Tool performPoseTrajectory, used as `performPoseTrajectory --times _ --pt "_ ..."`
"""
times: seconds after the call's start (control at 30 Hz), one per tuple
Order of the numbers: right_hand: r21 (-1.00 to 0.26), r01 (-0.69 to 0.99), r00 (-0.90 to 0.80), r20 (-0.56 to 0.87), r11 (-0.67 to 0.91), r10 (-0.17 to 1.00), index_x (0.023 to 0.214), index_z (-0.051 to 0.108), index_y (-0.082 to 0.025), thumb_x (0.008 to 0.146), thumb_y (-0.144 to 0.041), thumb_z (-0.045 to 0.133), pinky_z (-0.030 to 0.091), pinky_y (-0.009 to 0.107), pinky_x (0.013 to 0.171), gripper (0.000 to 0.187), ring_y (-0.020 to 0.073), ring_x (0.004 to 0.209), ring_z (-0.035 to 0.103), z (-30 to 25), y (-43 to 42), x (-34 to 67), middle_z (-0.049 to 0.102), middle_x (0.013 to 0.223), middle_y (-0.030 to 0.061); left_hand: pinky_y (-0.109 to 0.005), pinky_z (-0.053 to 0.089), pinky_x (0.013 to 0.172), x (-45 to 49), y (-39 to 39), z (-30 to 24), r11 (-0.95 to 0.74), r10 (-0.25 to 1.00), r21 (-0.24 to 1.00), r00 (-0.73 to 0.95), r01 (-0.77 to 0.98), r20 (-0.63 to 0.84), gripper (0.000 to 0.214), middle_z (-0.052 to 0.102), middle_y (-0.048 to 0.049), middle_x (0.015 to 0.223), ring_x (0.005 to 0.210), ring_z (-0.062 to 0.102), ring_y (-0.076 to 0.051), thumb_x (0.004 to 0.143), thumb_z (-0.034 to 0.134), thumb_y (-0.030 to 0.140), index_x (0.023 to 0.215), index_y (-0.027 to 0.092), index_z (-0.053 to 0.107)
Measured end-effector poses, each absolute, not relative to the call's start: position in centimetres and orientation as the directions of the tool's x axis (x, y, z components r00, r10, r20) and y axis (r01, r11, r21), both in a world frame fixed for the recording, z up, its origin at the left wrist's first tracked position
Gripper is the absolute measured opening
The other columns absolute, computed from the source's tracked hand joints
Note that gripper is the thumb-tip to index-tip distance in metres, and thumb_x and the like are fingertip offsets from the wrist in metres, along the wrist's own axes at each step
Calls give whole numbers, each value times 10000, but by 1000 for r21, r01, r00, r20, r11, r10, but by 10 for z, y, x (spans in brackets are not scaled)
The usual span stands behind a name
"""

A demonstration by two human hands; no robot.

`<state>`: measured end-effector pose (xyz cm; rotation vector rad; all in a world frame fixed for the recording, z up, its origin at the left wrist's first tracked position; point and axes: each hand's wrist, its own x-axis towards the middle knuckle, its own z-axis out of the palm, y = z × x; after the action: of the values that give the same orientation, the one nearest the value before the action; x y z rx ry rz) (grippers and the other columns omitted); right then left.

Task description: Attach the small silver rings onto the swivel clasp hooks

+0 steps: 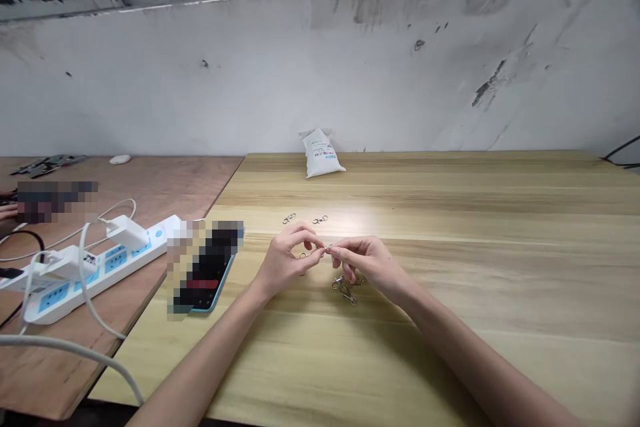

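My left hand [293, 257] and my right hand [367, 260] meet above the wooden table, fingertips pinched together. Between them is a small shiny metal piece [328, 249], apparently a ring or part of a swivel clasp, mostly covered by the fingers. Under my left fingers a metal ring [303, 255] shows; whether it is held or lies on the table I cannot tell. Several metal swivel clasps [345, 288] lie in a small heap below my right hand. Beyond my hands, one clasp [289, 218] and another clasp [321, 219] lie side by side.
A white plastic packet [323, 153] leans near the wall. Left of my arm lies a phone [207, 270], partly blurred out. A white power strip [105, 270] with plugs and cables stands on the adjoining brown table [200, 180]. Another person's hand [7, 207] shows at the left edge.
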<state>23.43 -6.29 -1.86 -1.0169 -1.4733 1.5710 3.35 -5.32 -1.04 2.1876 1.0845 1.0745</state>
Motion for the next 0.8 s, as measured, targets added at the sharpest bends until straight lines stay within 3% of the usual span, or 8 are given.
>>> performPoseTrajectory --times 0.13,0.27,0.37,0.5,0.67,0.8 --pt "-997 64 -344 15 40 939 857 735 -157 801 -553 663 409 221 453 406 83 500 514 -19 -64 232 634 706 23 -283 530 654 35 -54 -9 -457 876 789 363 410 319 194 625 -45 895 803 603 -168 880 621 376 833 197 679" --pt "-981 145 -318 74 126 945 827 725 -152 844 -531 614 391 234 460 396 99 506 498 -22 -65 230 630 665 28 -287 513 727 35 -53 -12 -488 866 749 354 449 352 145 625 -34 888 779 592 -147 889 623 330 856 195 666" --pt "-911 273 -308 223 310 925 850 719 -164 895 -423 569 373 244 493 303 111 535 489 -25 -65 230 643 672 27 -285 486 749 34 -52 -15 -585 808 642 424 495 409 102 630 -33 924 790 594 -140 905 600 260 944 213 682" --pt "-681 512 -318 416 524 852 867 708 -173 910 -274 536 376 247 550 204 110 547 501 -30 -64 229 656 694 29 -297 472 766 33 -53 -17 -683 727 466 465 562 505 100 629 -47 926 861 600 -167 900 582 214 946 201 670" --pt "-497 673 -326 467 548 822 846 701 -173 911 -225 525 391 250 583 195 120 571 544 -35 -66 226 678 740 41 -305 464 734 37 -54 -17 -751 615 211 547 625 568 108 640 -52 871 829 593 -183 904 557 197 926 190 663" --pt "-391 734 -363 465 555 807 826 695 -172 914 -199 514 372 250 576 204 135 621 584 -38 -67 225 684 749 50 -311 464 722 38 -54 -15 -760 571 82 601 645 559 114 648 -48 838 813 589 -187 906 547 187 883 181 658"
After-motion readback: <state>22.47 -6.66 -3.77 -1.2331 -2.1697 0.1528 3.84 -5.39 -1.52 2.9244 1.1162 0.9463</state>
